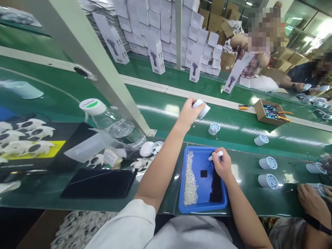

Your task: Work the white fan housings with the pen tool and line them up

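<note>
My left hand (191,112), arm stretched out over the green line, grips a pale blue cylindrical motor housing (203,108) with a thin wire dangling below it. My right hand (222,166) is closed around a white pen-like tool (217,155), its tip pointing left over the far right part of the blue tray (182,183). Small whitish pieces (190,183) lie heaped along the tray's left side. Tiny black pieces (216,188) fill its right side, and a black square (203,173) sits between them. Just right of my left hand stands another pale blue housing (214,128).
Several more housings, such as one (268,163), stand to the right, near a co-worker's hand (311,199). On the left are a large water bottle (116,124), a dark flat panel (98,183) and white fan parts (38,133). A metal post (103,69) rises beside the bottle.
</note>
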A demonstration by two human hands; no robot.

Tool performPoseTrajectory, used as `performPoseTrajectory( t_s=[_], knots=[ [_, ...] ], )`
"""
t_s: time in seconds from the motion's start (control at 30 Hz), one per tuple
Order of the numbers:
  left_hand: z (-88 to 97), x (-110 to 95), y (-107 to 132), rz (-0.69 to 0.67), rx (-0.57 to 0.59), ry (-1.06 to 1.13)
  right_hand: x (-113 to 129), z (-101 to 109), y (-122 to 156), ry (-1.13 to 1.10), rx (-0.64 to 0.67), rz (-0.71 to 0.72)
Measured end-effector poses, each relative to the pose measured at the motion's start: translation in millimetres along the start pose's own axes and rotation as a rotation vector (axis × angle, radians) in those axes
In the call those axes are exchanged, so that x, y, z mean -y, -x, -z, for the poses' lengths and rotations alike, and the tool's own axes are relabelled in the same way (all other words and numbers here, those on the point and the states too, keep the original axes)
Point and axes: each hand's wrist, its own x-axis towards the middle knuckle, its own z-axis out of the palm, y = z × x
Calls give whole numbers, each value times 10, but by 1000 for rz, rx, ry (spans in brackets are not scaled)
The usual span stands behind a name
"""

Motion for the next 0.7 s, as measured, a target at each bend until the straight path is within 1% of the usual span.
performPoseTrajectory(
  t_s=[0.17,0.27,0.37,0.47,0.6,0.63,0.7],
  knots=[
    [-6,8,10,4,-7,-46,2,-9,8,-10,30,-8],
    [-17,23,26,-5,11,-59,16,-8,26,-10,56,67],
    [-28,51,36,-13,28,-78,40,-4,40,-35,123,178],
    [-37,85,43,-1,94,-116,52,27,45,-27,167,223],
    [-66,129,49,38,189,-147,50,105,76,-35,103,199],
    [-79,141,51,46,200,-159,53,115,88,-50,114,201],
    [-110,167,55,67,212,-180,71,115,112,-66,201,225]
  ],
)
